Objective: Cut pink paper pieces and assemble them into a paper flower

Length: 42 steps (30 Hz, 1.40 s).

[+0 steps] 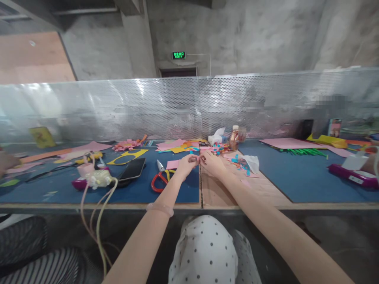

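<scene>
My left hand (187,165) and my right hand (212,162) meet over the seam of the table, fingertips pinched close together. Between them is what looks like a small piece of pink paper (198,158), mostly covered by the fingers. Left of my left hand lie scissors (159,183) with red handles and a pink paper sheet (173,164). Behind my right hand is a pile of pink, blue and orange paper pieces (219,148). Blue and pink scraps (243,167) and a crumpled white tissue (252,163) lie to its right.
A phone (132,170), a power strip with cables (99,178) and yellow cut-out paper (128,156) are on the left. A bottle (234,139) stands at the back. On the right are pink sheets (291,143) and a purple device (352,175). Other people's hands show at both edges.
</scene>
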### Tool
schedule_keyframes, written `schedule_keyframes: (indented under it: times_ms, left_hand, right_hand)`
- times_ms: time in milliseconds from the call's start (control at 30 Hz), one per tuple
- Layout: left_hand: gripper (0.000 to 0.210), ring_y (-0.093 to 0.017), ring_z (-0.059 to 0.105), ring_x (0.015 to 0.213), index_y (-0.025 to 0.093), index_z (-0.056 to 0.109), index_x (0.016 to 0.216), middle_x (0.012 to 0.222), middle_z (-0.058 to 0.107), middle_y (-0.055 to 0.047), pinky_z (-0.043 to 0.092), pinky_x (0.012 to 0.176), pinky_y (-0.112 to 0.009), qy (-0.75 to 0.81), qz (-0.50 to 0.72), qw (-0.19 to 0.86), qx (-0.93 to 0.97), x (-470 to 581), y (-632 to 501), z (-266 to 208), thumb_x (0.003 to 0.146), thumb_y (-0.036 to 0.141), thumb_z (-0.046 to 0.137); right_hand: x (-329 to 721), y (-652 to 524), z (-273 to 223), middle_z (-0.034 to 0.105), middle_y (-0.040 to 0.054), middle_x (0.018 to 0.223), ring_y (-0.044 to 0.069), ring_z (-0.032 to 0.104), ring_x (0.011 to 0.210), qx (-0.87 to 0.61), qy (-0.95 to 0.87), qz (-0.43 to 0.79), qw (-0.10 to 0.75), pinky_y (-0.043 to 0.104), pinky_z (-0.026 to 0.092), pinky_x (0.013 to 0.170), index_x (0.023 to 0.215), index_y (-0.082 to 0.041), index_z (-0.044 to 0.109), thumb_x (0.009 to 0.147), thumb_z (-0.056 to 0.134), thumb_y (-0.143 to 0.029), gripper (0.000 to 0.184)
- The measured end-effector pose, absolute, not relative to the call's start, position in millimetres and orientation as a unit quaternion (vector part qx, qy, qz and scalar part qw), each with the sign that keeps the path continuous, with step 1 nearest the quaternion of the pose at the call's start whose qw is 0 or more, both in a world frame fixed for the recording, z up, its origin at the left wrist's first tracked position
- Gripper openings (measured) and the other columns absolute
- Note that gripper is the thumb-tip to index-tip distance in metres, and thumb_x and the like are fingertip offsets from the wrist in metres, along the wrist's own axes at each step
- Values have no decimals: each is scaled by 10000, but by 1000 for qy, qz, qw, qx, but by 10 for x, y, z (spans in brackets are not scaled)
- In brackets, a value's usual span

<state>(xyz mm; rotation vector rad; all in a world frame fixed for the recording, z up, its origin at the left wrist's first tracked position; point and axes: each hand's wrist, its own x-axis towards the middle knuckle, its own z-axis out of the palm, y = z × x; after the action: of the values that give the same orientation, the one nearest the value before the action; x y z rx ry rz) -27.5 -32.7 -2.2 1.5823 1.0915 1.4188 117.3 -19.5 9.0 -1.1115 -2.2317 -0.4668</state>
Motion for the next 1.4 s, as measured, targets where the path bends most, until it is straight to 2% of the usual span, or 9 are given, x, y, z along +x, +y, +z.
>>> schedule_keyframes:
  times_ms: [333,667,933,1400]
  left_hand:
    - [191,-133,580,724,163,574,824,775,621,-38,441,572,-202,429,547,376,612,-270,-312,-22,668,271,603]
    - [175,-154,599,766,170,570,823,808,630,-46,457,625,-244,431,549,376,610,-270,-299,-35,679,266,600]
    - [175,-172,613,802,148,596,827,860,655,-79,453,632,-251,436,556,369,604,-274,-276,-66,680,243,605]
    - [198,-153,592,715,142,606,759,768,658,-55,441,582,-241,458,547,355,604,-271,-252,-84,638,289,662]
  right_hand:
    - [1161,-197,91,578,98,943,160,552,774,-420,-842,-158,301,239,383,620,921,-147,548,875,397,-225,176]
    - [1169,-203,98,564,119,983,168,551,826,-415,-840,-146,318,255,406,668,987,-146,566,868,402,-211,213]
    - [1170,-221,88,612,93,950,163,553,822,-405,-843,-128,331,249,393,664,926,-157,599,863,405,-199,208]
    - [1173,-217,101,603,82,864,146,526,729,-404,-846,-57,344,243,364,649,807,-143,555,850,390,-160,172]
